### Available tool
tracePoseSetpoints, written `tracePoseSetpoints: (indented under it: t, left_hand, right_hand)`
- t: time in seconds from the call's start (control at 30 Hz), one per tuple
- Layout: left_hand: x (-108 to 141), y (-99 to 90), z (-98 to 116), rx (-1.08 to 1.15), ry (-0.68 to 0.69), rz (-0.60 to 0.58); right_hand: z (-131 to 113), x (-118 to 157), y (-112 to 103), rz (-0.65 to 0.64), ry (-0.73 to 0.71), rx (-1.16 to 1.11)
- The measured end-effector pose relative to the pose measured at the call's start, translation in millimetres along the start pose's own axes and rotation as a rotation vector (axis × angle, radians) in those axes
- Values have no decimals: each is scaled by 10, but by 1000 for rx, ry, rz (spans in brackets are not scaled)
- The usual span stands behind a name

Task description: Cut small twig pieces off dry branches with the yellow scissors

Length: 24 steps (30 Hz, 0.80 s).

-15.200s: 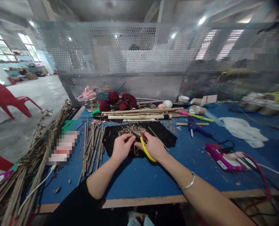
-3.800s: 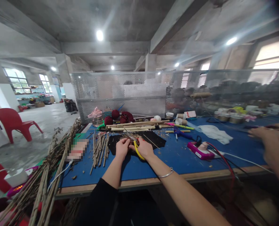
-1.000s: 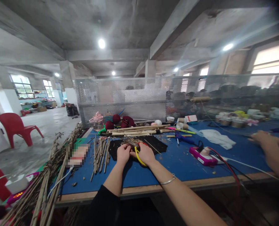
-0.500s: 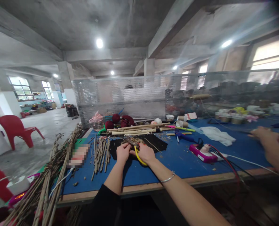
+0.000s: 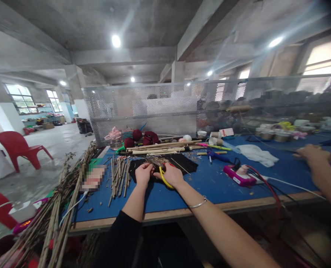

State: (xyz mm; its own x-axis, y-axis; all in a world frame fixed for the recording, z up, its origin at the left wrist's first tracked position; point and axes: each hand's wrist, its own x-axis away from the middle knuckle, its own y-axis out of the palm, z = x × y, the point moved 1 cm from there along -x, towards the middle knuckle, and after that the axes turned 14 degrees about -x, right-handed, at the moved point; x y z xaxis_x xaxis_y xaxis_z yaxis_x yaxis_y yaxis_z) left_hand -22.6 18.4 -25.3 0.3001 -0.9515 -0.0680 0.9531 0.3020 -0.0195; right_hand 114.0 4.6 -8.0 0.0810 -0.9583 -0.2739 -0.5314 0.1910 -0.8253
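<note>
My right hand [image 5: 173, 175] is closed round a pair of yellow-handled shears [image 5: 162, 177]; their dark blades point away from me and left, over a black cloth [image 5: 191, 165]. Just left of it, my left hand [image 5: 143, 173] has thumb and fingers pinched together, close to the blades. What it pinches, if anything, is too small to make out. Small brown clippings [image 5: 157, 160] are scattered on the cloth beyond my hands. A row of cut dry stalks [image 5: 120, 175] lies on the blue table top [image 5: 109, 214] to the left of my left hand.
Long dry stalks [image 5: 52, 214] hang over the table's left edge. Bamboo sticks [image 5: 159, 151] and dark red yarn balls [image 5: 150, 138] lie at the back, before a perforated metal screen [image 5: 112, 108]. A purple power strip [image 5: 239, 176] sits at right, near another person's hand [image 5: 313, 154].
My left hand's fingers have lifted and drawn slightly back and left from the blades. My right hand keeps hold of the shears. The whole view has tilted down or shifted slightly.
</note>
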Motion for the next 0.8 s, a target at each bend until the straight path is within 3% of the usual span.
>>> tracePoseSetpoints:
  t: [0.33,0.57,0.8]
  left_hand:
    - [54,13,47,-36,70,-59]
    - [37,32,39,206,-26,-120]
    - [41,48,31,190,-9,-95]
  right_hand:
    - [-3,4,15,-30,-28,-13]
    - [3,-8,11,0,-55,-12]
    - [-1,-1,12,-3,-51,-40]
